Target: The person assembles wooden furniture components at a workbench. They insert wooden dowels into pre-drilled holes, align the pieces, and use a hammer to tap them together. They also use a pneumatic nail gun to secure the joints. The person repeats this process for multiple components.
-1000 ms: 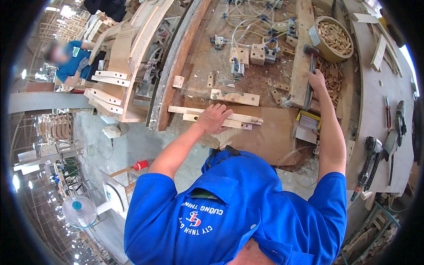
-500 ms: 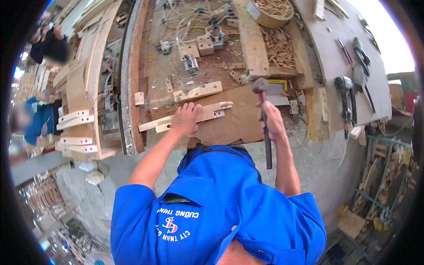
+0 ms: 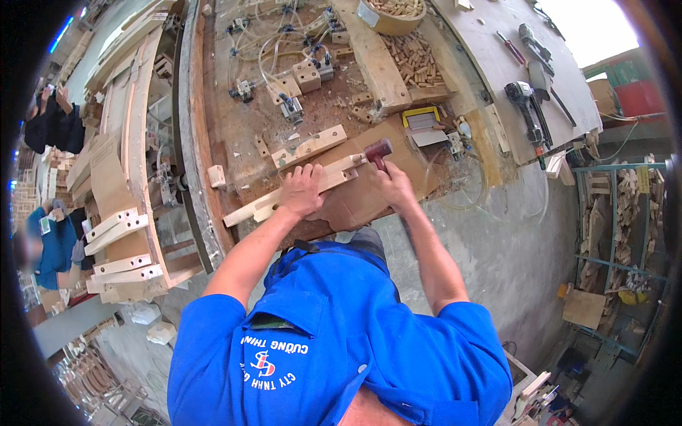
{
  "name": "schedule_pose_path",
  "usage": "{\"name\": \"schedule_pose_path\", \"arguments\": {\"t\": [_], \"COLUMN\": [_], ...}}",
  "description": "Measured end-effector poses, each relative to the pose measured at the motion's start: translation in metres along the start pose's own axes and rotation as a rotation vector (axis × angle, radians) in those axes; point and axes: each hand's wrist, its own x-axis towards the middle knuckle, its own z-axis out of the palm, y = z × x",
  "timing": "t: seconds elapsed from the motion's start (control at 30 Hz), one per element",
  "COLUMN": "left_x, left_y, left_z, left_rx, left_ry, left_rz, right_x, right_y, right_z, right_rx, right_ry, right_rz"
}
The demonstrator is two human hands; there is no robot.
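Note:
My left hand grips two pale wooden strips that lie together at a slant across the cardboard at the bench's near edge. Holes show in the strips, and a short dowel sticks out at their right end. In my right hand is a hammer with a dark red, drum-shaped head. The head is right beside the dowel end; whether they touch I cannot tell. My hand and forearm hide most of the handle. Just beyond the strips rests a drilled wooden block.
Thin air hoses and fittings spread over the far bench. A tub of dowels stands above a bin of loose dowels. A yellow-edged case lies right of the cardboard. Power tools rest on the right-hand board. Two people are at far left.
My right hand has brought the hammer left and down from a raised position to the strips' right end. My left hand keeps its place on the strips. The view has turned slightly.

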Motion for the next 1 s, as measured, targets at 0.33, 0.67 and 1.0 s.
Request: {"name": "schedule_pose_path", "arguments": {"t": [0.33, 0.67, 1.0], "left_x": [0.009, 0.006, 0.009], "left_y": [0.002, 0.001, 0.010], "left_z": [-0.008, -0.008, -0.022], "left_rx": [-0.054, -0.054, -0.045], "left_ry": [-0.009, -0.009, -0.046], "left_rz": [0.031, 0.024, -0.038], "right_x": [-0.024, -0.031, 0.091], "right_y": [0.010, -0.009, -0.044], "right_z": [0.010, -0.003, -0.068], "right_rx": [-0.217, -0.147, 0.277], "right_ry": [0.170, 0.097, 0.092], "right_rz": [-0.087, -0.098, 0.049]}}
